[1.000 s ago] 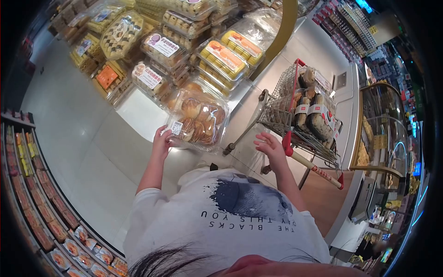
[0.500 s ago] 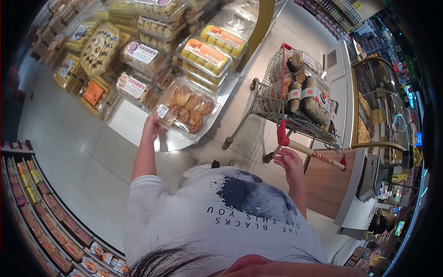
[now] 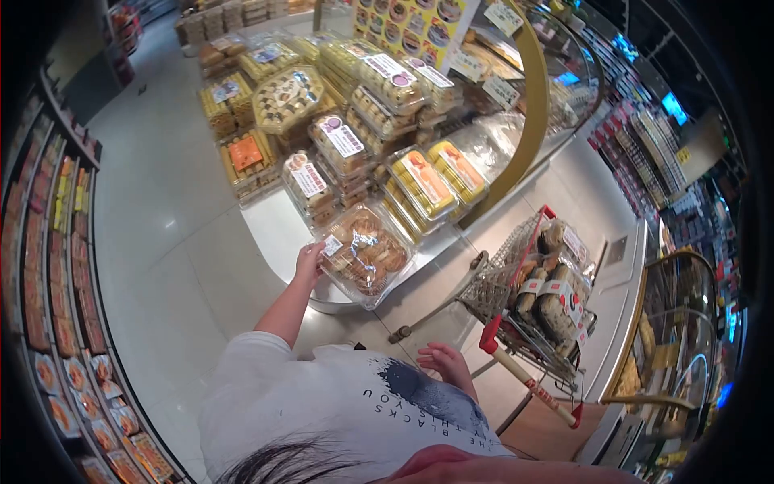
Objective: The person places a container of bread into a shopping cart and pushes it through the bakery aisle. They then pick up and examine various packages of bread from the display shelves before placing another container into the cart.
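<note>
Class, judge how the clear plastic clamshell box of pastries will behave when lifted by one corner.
Probably light: the left hand alone holds the clear plastic clamshell box at its edge. Thin walls likely flex. Loose pastries may slide.

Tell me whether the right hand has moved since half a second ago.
Yes. The right hand has left the cart handle and pulled back toward the shirt, now clear of the handle.

The white surface (image 3: pixel 270 222) carries stacked clear boxes (image 3: pixel 343 141): yellow cakes (image 3: pixel 423 181) toward 3 o'clock, an orange-labelled box (image 3: pixel 244 153) at 9 o'clock, a hexagonal box (image 3: pixel 289 98) at 12 o'clock, and a pastry box (image 3: pixel 367 254) at the 5 o'clock edge.
</note>
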`<state>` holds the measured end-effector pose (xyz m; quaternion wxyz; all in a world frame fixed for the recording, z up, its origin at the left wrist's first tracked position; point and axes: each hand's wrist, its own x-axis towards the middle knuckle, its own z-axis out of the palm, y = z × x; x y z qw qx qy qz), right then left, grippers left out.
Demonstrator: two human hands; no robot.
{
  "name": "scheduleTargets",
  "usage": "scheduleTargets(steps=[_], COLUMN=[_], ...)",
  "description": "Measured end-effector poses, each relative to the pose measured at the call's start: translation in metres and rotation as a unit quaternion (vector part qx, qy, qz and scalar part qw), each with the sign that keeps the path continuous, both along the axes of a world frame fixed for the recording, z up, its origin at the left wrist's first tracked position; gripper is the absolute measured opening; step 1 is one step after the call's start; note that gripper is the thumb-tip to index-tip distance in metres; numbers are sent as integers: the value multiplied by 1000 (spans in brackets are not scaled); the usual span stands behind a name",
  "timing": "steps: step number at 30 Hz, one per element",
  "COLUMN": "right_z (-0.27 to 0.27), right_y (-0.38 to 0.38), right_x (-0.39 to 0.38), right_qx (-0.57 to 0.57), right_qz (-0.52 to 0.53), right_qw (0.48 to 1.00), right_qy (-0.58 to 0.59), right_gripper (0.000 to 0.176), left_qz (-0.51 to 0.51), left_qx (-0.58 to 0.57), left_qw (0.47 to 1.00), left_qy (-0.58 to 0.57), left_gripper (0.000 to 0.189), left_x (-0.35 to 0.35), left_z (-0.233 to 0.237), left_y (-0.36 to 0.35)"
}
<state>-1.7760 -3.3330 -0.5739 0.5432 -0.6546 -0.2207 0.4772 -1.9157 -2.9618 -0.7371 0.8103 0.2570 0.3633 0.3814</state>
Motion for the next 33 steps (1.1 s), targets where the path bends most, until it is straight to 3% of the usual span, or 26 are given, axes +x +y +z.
scheduleTargets(steps=[7, 10, 14, 17, 20, 25, 33], right_z=[-43, -49, -66, -52, -55, -75, -77], right_y=[19, 34, 53, 65, 77, 88, 120], right_x=[26, 23, 28, 12, -4, -13, -78], right_qx=[-68, -84, -10, 45, 74, 26, 50], right_qz=[128, 119, 179, 168, 168, 156, 126], right_qw=[986, 983, 955, 941, 947, 950, 954], right_qy=[80, 114, 238, 290, 262, 271, 269], right_gripper=[39, 42, 37, 35, 36, 37, 37], left_qz=[52, 71, 104, 150, 164, 142, 58], left_qx=[0, 6, 28, 40, 23, -8, 37], left_qw=[998, 997, 994, 988, 986, 990, 997], left_qy=[19, 41, 22, 15, 8, -23, -27], left_gripper=[55, 51, 50, 49, 49, 51, 49], left_x=[-47, -75, -95, -105, -116, -141, -207], left_z=[21, 61, 81, 89, 82, 74, 58], left_y=[-88, -135, -184, -211, -230, -242, -189])
